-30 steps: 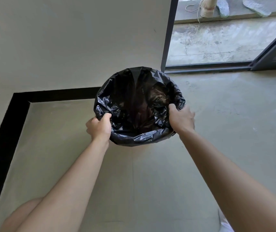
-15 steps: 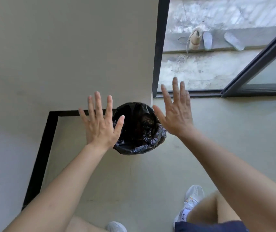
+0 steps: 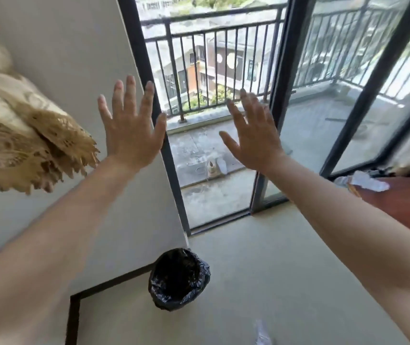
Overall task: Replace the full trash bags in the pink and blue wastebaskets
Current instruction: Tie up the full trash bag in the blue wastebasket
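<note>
Holds 2 bare hands up in the air, backs toward the camera. Left hand (image 3: pixel 131 130) in front of the pale wall (image 3: pixel 62 58) and the dark door frame (image 3: pixel 171 170), all fingers straight and spread, grasping nothing. Right hand (image 3: pixel 253 138) in front of the glass door, fingers also straight and released, touching nothing.

Well below the hands, on the floor (image 3: pixel 286 282), 1 wastebasket (image 3: pixel 174 303) lined with a black trash bag (image 3: pixel 179 275), the bag edge folded over the rim all around. Colour of the basket itself hidden under the bag, so cannot tell. Basket upright, just beside the corner of the wall, at the end of the black skirting strip (image 3: pixel 109 286).

At left, a beige lace cloth (image 3: pixel 24 145) hanging into view. At the right edge, a red-brown piece of furniture (image 3: pixel 403 207) with a crumpled white thing (image 3: pixel 363 183) on top. Beyond the door, a balcony with a metal railing (image 3: pixel 223 58) and light shoes (image 3: pixel 215 168) on the concrete. At the bottom, a small white object (image 3: pixel 261 332) on the floor, too blurred to name.
</note>
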`<state>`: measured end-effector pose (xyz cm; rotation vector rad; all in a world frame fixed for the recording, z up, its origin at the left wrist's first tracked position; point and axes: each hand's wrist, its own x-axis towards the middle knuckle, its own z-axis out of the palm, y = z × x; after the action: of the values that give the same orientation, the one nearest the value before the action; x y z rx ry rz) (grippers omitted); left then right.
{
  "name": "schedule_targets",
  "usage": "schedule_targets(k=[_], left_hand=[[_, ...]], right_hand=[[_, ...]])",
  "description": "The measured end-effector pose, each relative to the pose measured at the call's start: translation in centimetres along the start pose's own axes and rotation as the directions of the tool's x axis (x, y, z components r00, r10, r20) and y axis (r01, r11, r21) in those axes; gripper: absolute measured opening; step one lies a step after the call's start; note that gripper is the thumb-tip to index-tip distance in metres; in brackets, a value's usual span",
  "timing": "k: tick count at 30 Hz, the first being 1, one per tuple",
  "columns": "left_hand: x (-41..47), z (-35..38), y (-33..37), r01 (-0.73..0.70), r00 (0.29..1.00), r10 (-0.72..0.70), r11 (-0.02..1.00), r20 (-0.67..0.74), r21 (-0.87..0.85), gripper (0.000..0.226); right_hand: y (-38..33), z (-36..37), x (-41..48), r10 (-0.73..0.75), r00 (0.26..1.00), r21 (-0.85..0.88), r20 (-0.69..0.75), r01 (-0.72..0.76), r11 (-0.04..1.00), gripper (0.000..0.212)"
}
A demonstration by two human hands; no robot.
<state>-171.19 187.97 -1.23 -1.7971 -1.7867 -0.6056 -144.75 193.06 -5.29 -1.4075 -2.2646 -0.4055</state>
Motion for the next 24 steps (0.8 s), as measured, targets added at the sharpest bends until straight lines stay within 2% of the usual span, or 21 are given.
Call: schedule_targets(k=[5, 8, 11, 15, 20, 24], left_hand=[[-0.5, -5.4, 5.2, -0.221, 0.958, 0.192, 0.968, -0.213, -0.118, 0.061], [-2.0, -6.9, 12.0, -0.316, 0.942, 0.264, 0.905, -0.208, -0.286, 0.065], [-3.5, -11.0, 21.5, -0.406, 0.914, 0.349, 0.805, -0.208, -0.433, 0.066], [-7.2, -19.6, 34.8, -0.56, 0.82, 0.508, 0.621, -0.263, -0.548, 0.068], [-14.4, -30.2, 51.2, -0.735, 0.655, 0.617, 0.386, -0.437, -0.557, 0.066], [-23.4, -38.9, 66.6, -0.764, 0.564, 0.664, 0.195, -0.491, -0.615, 0.068]], right_hand=[[2.4, -7.9, -7.2, 0.172, 0.968, -0.067, -0.181, -0.187, 0.98, 0.074], [4.3, -12.4, -15.3, 0.3, 0.931, -0.144, -0.206, -0.332, 0.932, 0.073], [7.5, -19.3, -24.3, 0.363, 0.908, -0.27, -0.208, -0.41, 0.871, 0.072], [11.9, -30.9, -37.0, 0.493, 0.819, -0.374, -0.293, -0.573, 0.729, 0.071], [15.7, -43.9, -54.1, 0.58, 0.682, -0.44, -0.446, -0.731, 0.522, 0.07], [17.6, -53.2, -70.0, 0.656, 0.542, -0.504, -0.525, -0.819, 0.272, 0.074]])
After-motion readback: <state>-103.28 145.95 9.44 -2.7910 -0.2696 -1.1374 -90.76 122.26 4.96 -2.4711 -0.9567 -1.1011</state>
